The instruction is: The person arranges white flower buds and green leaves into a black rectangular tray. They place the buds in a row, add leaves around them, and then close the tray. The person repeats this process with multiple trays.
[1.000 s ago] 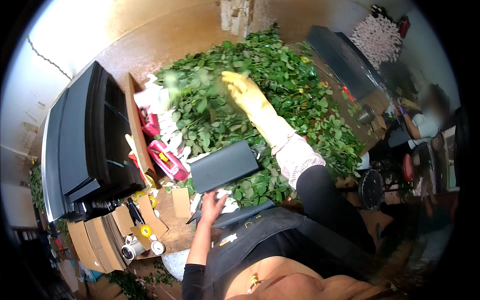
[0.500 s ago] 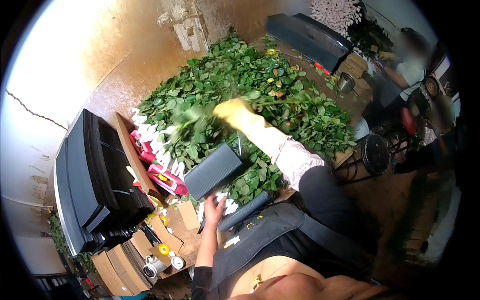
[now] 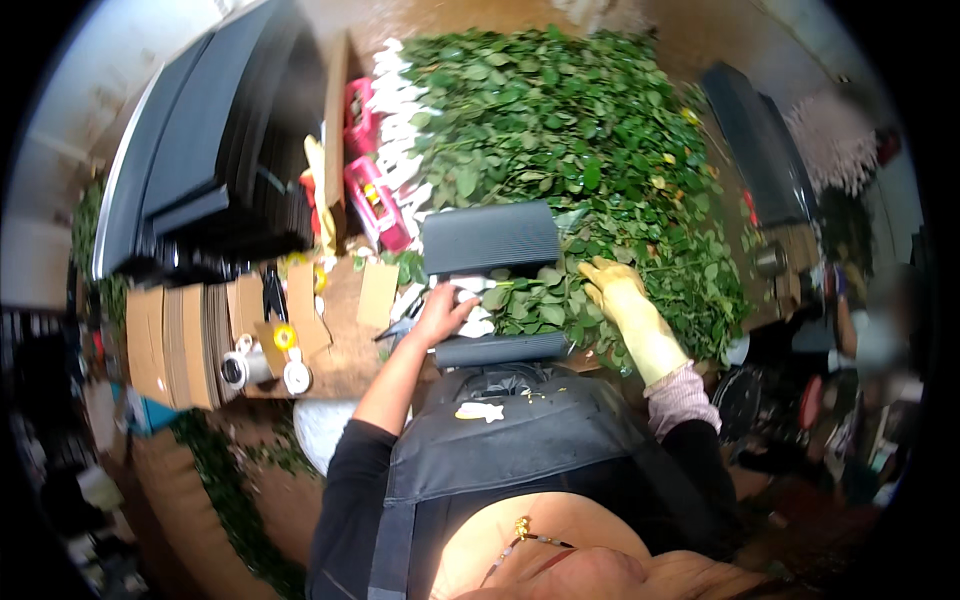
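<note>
1. Nearest: a dark apron front, with a dark ribbed bar [image 3: 503, 349] lying along the bench [image 3: 345, 365] edge just beyond it.
2. Left hand [image 3: 443, 312], bare, fingers curled onto white stem ends [image 3: 470, 290] in the gap between that bar and a dark ribbed block [image 3: 490, 238] above. Whether it pinches them I cannot tell.
3. Right hand [image 3: 610, 285] in a yellow glove, fingers spread loosely, resting on the leafy stems [image 3: 545, 300] just right of the gap.
4. Left along the bench: tape rolls [image 3: 265, 360], cardboard sleeves [image 3: 190, 345] stacked on edge, a small brown card tag [image 3: 378, 293].
5. Farther: pink packages [image 3: 375, 200] beside a row of white wrapped bundles [image 3: 400, 130].
6. Farthest: a broad heap of green foliage [image 3: 570, 130] covering the bench; stacked black trays [image 3: 200, 160] far left, a black case [image 3: 760, 150] right.
</note>
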Demonstrator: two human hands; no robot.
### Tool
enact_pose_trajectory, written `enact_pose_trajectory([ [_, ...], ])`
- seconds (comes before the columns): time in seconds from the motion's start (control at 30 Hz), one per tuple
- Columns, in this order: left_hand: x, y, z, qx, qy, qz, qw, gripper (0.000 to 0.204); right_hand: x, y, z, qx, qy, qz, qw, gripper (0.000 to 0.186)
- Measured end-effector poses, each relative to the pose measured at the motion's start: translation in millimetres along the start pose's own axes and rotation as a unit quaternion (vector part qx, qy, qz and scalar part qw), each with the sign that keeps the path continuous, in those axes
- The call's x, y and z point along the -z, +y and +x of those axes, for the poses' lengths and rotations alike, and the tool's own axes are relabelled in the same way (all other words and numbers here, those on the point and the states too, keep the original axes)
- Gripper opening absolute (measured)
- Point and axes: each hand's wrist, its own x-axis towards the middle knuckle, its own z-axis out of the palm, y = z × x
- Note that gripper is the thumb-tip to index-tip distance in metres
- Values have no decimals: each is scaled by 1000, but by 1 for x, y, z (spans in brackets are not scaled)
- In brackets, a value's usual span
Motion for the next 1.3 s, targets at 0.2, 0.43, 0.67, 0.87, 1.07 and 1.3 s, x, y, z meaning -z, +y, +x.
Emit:
enact_pose_trajectory([
  [0.2,8,8,-6,-35,16,-2,999,39,113,-85,-5,-3,-22,144,989,44],
  [0.43,4,16,2,-92,41,46,994,44,68,-158,98,-89,-257,46,961,45],
  [0.67,13,33,16,71,110,-24,991,42,47,-152,93,-88,-195,28,976,41],
  [0.87,-7,26,1,139,240,-251,928,37,11,-155,119,-106,-258,-18,960,44],
  [1.07,35,7,-7,107,384,-444,802,23,47,-158,108,-87,-278,27,956,44],
  [1.3,13,-4,8,177,88,-138,971,34,37,-162,111,-90,-229,63,967,35],
])
